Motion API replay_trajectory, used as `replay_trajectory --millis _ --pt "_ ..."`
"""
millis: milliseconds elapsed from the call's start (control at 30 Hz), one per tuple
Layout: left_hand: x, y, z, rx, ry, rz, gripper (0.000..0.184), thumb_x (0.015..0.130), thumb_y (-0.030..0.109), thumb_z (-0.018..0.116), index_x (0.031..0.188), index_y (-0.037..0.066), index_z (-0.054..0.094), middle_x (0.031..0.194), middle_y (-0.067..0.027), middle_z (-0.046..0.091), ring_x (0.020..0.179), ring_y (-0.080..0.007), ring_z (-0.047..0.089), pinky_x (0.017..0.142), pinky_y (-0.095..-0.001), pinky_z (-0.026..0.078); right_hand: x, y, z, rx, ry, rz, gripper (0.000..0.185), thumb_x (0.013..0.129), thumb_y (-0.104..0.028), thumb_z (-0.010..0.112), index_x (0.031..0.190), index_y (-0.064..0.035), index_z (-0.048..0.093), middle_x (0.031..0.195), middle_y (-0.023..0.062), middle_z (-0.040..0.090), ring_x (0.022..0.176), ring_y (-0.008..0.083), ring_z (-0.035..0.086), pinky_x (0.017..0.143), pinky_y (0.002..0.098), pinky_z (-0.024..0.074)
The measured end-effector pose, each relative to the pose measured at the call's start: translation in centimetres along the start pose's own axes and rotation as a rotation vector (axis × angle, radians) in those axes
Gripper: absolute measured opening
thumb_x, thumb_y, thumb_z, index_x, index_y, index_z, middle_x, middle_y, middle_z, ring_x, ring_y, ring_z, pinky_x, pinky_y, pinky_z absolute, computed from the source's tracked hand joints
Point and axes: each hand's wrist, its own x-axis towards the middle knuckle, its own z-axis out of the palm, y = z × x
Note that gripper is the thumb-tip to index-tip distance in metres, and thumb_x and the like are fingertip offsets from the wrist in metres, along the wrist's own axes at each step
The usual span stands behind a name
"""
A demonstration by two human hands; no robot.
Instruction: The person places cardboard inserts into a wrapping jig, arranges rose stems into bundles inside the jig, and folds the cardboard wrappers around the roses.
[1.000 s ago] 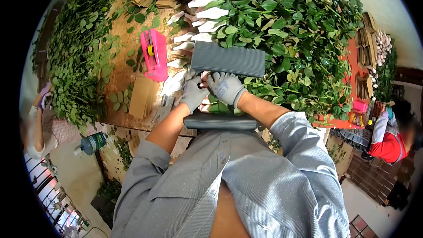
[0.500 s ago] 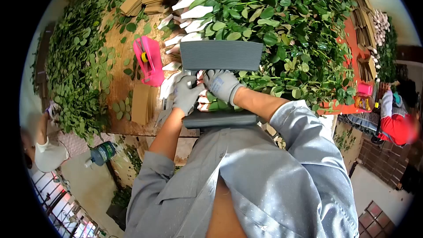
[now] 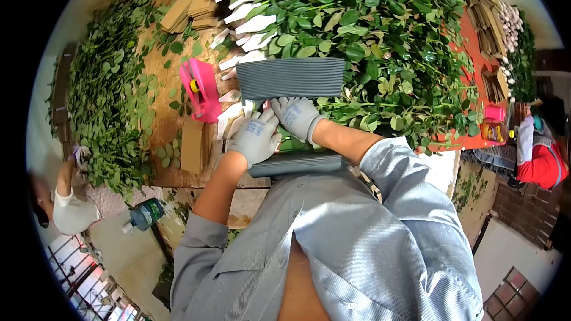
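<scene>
Both hands wear grey gloves and work between two dark grey ribbed panels. My left hand [image 3: 256,138] lies over the gap, back up, fingers stretched toward the far panel [image 3: 290,78]. My right hand [image 3: 297,119] is beside it, its fingers extended near that panel's lower edge. Beneath and between the hands, bits of pale flower heads and green leaves show, mostly hidden by the gloves. The near ribbed panel [image 3: 296,165] stands against my body. Rose stems [image 3: 363,110] with leaves extend to the right of my right hand.
A pink tape dispenser [image 3: 201,90] and cardboard pieces [image 3: 192,147] lie on the wooden table [image 3: 160,92] at left. White-sleeved flower heads [image 3: 257,24] and leafy stems are piled beyond. One person [image 3: 74,208] is at far left, another in red [image 3: 538,166] at far right.
My left hand has turned from a curled grasp at the gap to lying flatter, closer to my right hand. My right hand stays in nearly the same place.
</scene>
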Motion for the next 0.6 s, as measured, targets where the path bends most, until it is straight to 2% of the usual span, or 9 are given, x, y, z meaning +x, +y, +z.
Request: replay_trajectory --millis 33,133,167,200,267,367,467,600 --pt "0.2 0.3 0.1 -0.003 -0.095 -0.045 0.043 0.091 0.025 0.061 0.127 0.002 0.058 0.141 -0.0145 0.051 0.116 -0.0357 0.058 0.097 -0.0484 0.046 -0.3 0.2 -0.2 0.001 0.003 0.015 0.045 0.090 -0.021 0.061 0.130 -0.0012 0.053 0.111 0.0163 0.063 0.097 0.0315 0.067 0.077 0.0437 0.0544" --pt "0.1 -0.2 1.1 0.055 -0.049 -0.021 0.048 0.092 0.025 0.059 0.133 0.002 0.055 0.148 -0.0135 0.048 0.118 -0.0359 0.057 0.102 -0.0481 0.044 -2.6 0.5 -2.2 0.125 0.112 0.008 0.041 0.086 -0.016 0.063 0.125 -0.0050 0.056 0.110 0.0144 0.063 0.100 0.0315 0.066 0.081 0.0431 0.0539" --pt "0.3 -0.1 1.1 0.085 -0.141 -0.049 0.054 0.092 0.024 0.058 0.141 0.002 0.050 0.158 -0.0131 0.037 0.119 -0.0356 0.057 0.105 -0.0475 0.044 -4.0 0.9 -3.6 0.154 0.091 0.011 0.032 0.085 -0.016 0.065 0.115 -0.0075 0.061 0.108 0.0131 0.063 0.099 0.0298 0.065 0.082 0.0414 0.0531" --pt "0.4 0.2 0.5 0.087 -0.147 -0.034 0.054 0.092 0.024 0.058 0.141 0.002 0.050 0.158 -0.0131 0.037 0.119 -0.0356 0.057 0.105 -0.0475 0.044 -5.5 1.5 -4.2 0.155 0.093 0.026 0.032 0.085 -0.016 0.065 0.115 -0.0075 0.061 0.108 0.0131 0.063 0.099 0.0298 0.065 0.082 0.0414 0.0531" --pt "0.4 0.7 -0.5 0.116 -0.216 -0.067 0.057 0.092 0.024 0.057 0.144 0.002 0.048 0.163 -0.0132 0.030 0.119 -0.0363 0.057 0.105 -0.0489 0.043 -8.3 2.8 -4.8 0.114 0.089 0.198 0.024 0.084 -0.019 0.067 0.106 -0.0098 0.064 0.107 0.0119 0.061 0.100 0.0285 0.061 0.084 0.0409 0.0506" --pt "0.1 -0.2 1.0 0.124 -0.170 -0.027 0.058 0.092 0.019 0.056 0.146 0.003 0.046 0.165 -0.0127 0.025 0.115 -0.0369 0.058 0.105 -0.0502 0.043 -11.6 4.6 -3.2 0.043 0.221 0.348 0.024 0.084 -0.025 0.068 0.103 -0.0108 0.065 0.109 0.0111 0.061 0.106 0.0305 0.055 0.089 0.0419 0.0461" --pt "0.3 -1.0 2.2 0.162 -0.142 0.007 0.059 0.090 0.015 0.055 0.147 0.003 0.045 0.165 -0.0126 0.024 0.111 -0.0376 0.060 0.104 -0.0499 0.044 -13.1 5.9 -0.9 0.089 0.233 0.415 0.026 0.085 -0.018 0.067 0.108 -0.0084 0.065 0.115 0.0163 0.059 0.112 0.0347 0.054 0.093 0.0445 0.0461" --pt "0.5 -0.5 1.7 0.147 -0.197 -0.029 0.063 0.086 0.011 0.056 0.147 0.003 0.044 0.166 -0.0125 0.023 0.105 -0.0385 0.062 0.102 -0.0495 0.046 -12.9 5.9 -0.3 0.177 0.236 0.464 0.027 0.085 -0.014 0.066 0.111 -0.0067 0.064 0.117 0.0190 0.057 0.114 0.0372 0.053 0.097 0.0461 0.0452"
